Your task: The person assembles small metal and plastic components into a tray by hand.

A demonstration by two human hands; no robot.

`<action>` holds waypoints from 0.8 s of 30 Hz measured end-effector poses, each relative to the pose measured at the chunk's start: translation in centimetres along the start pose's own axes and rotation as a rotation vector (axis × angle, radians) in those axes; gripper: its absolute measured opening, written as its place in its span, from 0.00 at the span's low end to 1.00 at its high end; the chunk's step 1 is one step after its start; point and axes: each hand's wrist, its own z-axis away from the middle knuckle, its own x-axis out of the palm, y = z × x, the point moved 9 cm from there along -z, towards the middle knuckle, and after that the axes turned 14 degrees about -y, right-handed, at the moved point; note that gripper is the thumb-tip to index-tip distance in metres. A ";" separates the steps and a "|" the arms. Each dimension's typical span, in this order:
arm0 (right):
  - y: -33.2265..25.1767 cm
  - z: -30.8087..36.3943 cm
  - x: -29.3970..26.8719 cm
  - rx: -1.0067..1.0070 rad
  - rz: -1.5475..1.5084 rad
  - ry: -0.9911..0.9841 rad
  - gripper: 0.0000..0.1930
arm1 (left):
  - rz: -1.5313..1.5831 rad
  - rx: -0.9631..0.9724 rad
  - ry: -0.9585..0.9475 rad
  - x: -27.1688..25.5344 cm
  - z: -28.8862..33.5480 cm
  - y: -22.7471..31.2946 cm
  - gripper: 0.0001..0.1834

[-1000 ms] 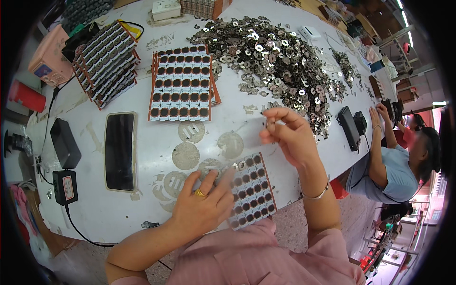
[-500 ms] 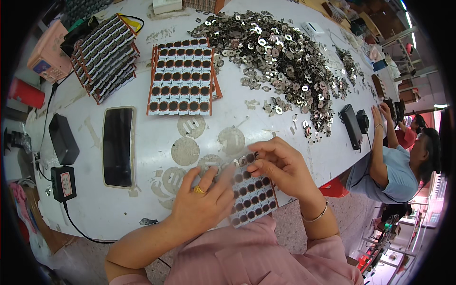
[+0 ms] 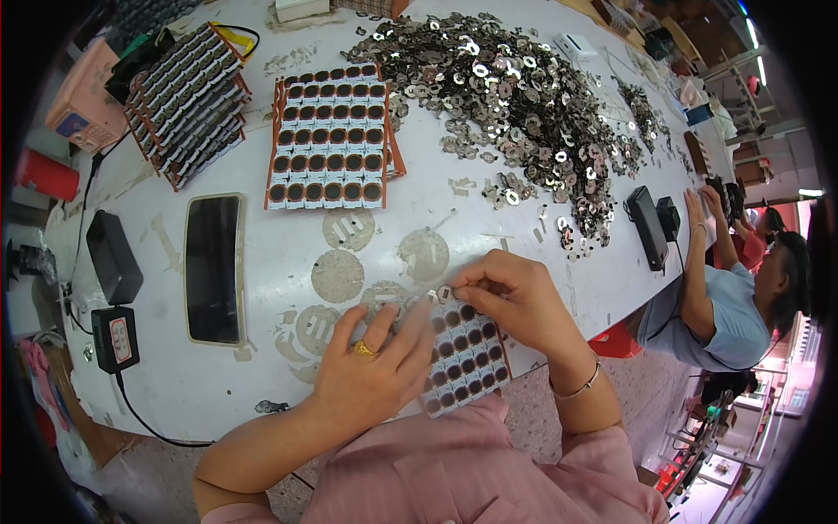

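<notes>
A white sheet with rows of round dark discs (image 3: 471,360) lies at the table's near edge, between my hands. My left hand (image 3: 375,358) rests over the sheet's left side, fingers spread; its foremost fingers are blurred and its thumb is hidden. At the sheet's far edge, my right hand (image 3: 511,297) pinches with thumb and forefinger beside a small metal disc (image 3: 445,294), which it seems to hold by the rim. Left fingertips come close to the same disc.
A large heap of metal discs (image 3: 524,96) spreads over the far table. Stacked disc sheets (image 3: 327,140) lie ahead, with another stack (image 3: 188,105) at far left. A phone (image 3: 215,271) and black boxes (image 3: 115,258) lie left. A co-worker (image 3: 724,288) sits at right.
My right thumb and forefinger have closed together at the sheet's far edge, and the small metal disc shows more plainly there. My left hand has hardly moved.
</notes>
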 end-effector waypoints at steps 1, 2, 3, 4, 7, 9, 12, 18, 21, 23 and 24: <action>0.0 0.0 0.0 0.001 0.000 -0.001 0.07 | 0.002 -0.001 0.002 0.0 0.0 0.0 0.23; -0.1 -0.1 -0.1 0.002 0.021 0.007 0.08 | 0.004 -0.001 0.001 0.0 0.0 -0.1 0.23; -0.2 0.0 -0.2 0.002 0.043 0.014 0.08 | 0.000 -0.001 -0.003 0.0 0.0 0.0 0.24; -0.4 0.0 -0.1 0.004 0.043 0.012 0.08 | -0.004 -0.002 -0.007 0.0 0.0 0.0 0.24; 0.4 0.6 0.2 0.081 -0.057 0.059 0.11 | -0.022 -0.002 -0.015 0.0 0.1 0.1 0.25; 0.6 0.7 0.2 0.092 -0.025 0.104 0.10 | -0.034 -0.008 -0.023 0.1 0.1 0.2 0.24; -0.4 1.0 0.0 0.008 0.120 0.153 0.09 | -0.057 -0.012 -0.035 0.2 0.1 0.4 0.24; -1.2 1.2 0.4 -0.082 0.187 0.115 0.07 | -0.099 -0.009 -0.036 0.4 0.1 0.8 0.23; -1.8 0.5 -0.1 -0.098 0.253 0.022 0.07 | -0.090 -0.009 -0.036 0.4 0.1 0.8 0.22; -1.5 0.1 -2.5 -0.107 0.318 0.137 0.09 | -0.079 -0.002 -0.027 0.3 -0.1 0.6 0.22; -1.5 -0.1 -3.9 -0.120 0.378 0.240 0.11 | -0.071 0.002 -0.021 0.3 -0.1 0.7 0.22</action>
